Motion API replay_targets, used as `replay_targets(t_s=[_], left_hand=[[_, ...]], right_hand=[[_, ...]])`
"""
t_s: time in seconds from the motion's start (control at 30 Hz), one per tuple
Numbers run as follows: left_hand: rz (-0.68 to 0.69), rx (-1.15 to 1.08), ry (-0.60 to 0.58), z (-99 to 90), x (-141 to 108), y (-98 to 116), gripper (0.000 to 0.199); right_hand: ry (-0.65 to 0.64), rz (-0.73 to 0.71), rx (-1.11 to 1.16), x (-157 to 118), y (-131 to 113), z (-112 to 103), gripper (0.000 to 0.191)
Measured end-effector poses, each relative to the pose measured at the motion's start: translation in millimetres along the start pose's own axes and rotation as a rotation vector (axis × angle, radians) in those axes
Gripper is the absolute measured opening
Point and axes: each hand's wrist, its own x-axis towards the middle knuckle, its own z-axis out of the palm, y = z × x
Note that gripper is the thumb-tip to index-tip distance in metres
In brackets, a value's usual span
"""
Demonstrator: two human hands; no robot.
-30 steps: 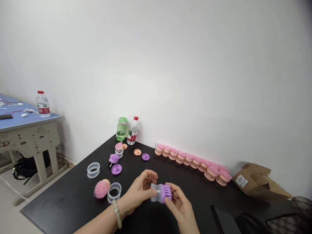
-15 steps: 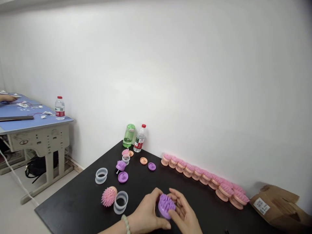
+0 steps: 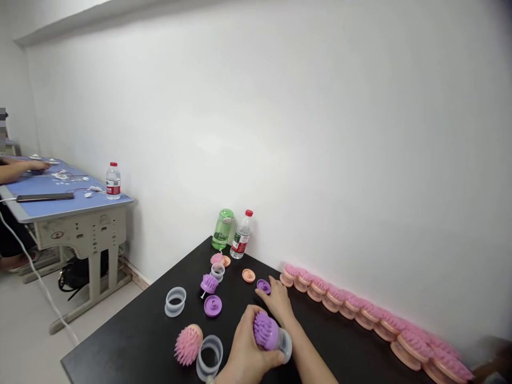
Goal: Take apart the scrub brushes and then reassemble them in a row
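Observation:
My left hand (image 3: pixel 250 346) is closed around a purple scalp massage brush head (image 3: pixel 265 330) with soft bristles. A translucent ring (image 3: pixel 285 344) sits against the side of the brush head away from the bristles. Beyond it, my right hand (image 3: pixel 279 301) reaches over the table with thumb and fingers apart, at the near rim of a purple round base (image 3: pixel 263 286); whether they touch it is unclear. A peach base (image 3: pixel 248 275) lies just left of that one. Another purple base (image 3: pixel 213 306) and a second purple brush head (image 3: pixel 209 284) with a white stem lie farther left.
Loose translucent rings (image 3: pixel 175 302) and pink brush heads (image 3: pixel 188 345) lie on the black table's left side. Assembled pink brushes (image 3: pixel 352 304) line the wall. A green bottle (image 3: pixel 222 229) and water bottle (image 3: pixel 242 234) stand at the back corner. A co-worker's arm (image 3: pixel 20 169) rests over the blue table.
My right hand has left the purple brush head and moved away to the purple base by the wall. The brush head now lies tilted in my left hand, its ring showing. The view has shifted left.

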Motion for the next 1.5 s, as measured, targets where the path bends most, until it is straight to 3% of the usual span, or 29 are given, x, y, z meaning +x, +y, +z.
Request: replay_targets(t_s=[0.13,0.23,0.33,0.47,0.63,0.8,0.97,1.37,1.5], left_hand=[[0.042,-0.047,0.128,-1.3,0,1,0.055],[0.006,-0.112,0.133,-1.7,-3,7,0.054],[-0.051,-0.197,0.139,0.2,-8,18,0.055],[-0.075,-0.222,-0.002,6.6,-19,28,0.058],[-0.075,0.028,-0.120,13.9,-23,20,0.058],[-0.035,0.132,-0.164,11.7,-19,10,0.057],[-0.028,0.140,-0.198,11.4,-21,16,0.058],[-0.095,-0.077,-0.255,17.6,-29,24,0.058],[-0.107,-0.051,-0.283,18.4,-31,28,0.059]], right_hand=[[-0.028,-0.044,-0.069,-6,-6,-2,0.025],[-0.024,-0.071,-0.081,-27,0,-24,0.036],[-0.044,-0.115,-0.059,-66,11,-55,0.051],[-0.050,-0.141,0.066,-129,17,-90,0.064],[0.010,-0.126,0.124,-180,9,-109,0.063],[0.048,-0.165,0.122,-185,0,-117,0.063],[0.035,-0.218,0.141,-188,-2,-122,0.053],[0.162,-0.325,0.128,-197,-11,-125,0.042],[0.177,-0.374,0.112,-196,-13,-127,0.039]])
